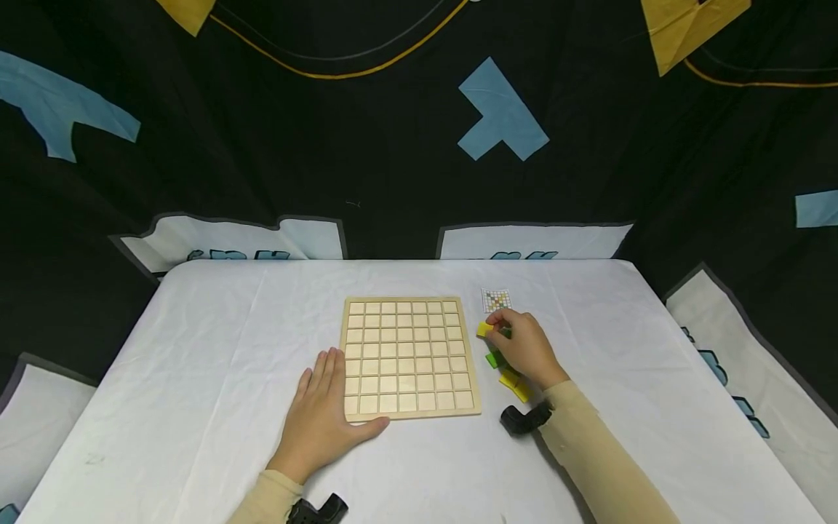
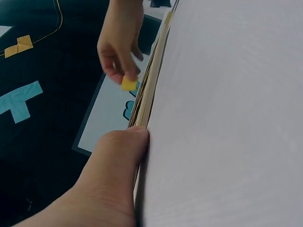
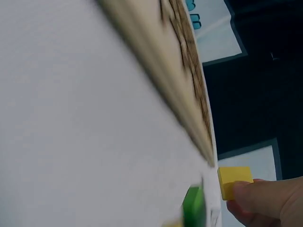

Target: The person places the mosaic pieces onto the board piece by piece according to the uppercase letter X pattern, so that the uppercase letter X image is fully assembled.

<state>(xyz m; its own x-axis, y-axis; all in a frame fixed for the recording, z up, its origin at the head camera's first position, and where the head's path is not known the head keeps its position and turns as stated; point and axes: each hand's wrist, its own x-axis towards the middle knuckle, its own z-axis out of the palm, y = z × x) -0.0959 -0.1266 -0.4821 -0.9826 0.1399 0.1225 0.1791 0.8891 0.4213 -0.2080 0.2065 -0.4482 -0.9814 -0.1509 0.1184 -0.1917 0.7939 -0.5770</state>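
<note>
A square wooden grid board (image 1: 412, 356) lies on the white table, its cells all bare wood. My left hand (image 1: 322, 415) rests at the board's near left corner, fingers straight along the left side and thumb (image 2: 125, 142) against the near edge. To the right of the board, my right hand (image 1: 527, 348) pinches a yellow square tile (image 3: 234, 181) between thumb and fingertips. The same tile (image 2: 129, 83) shows in the left wrist view, raised above the board's level. Beneath the right hand lie a green tile (image 1: 492, 359) and some yellow tiles (image 1: 515, 384), partly hidden by it.
A small printed card with a coloured grid pattern (image 1: 496, 300) lies beyond the right hand. The white cloth (image 1: 196, 378) covers the table. A black curtain (image 1: 393, 167) with blue and yellow shapes hangs behind. Black camera mounts (image 1: 524, 419) sit on both wrists.
</note>
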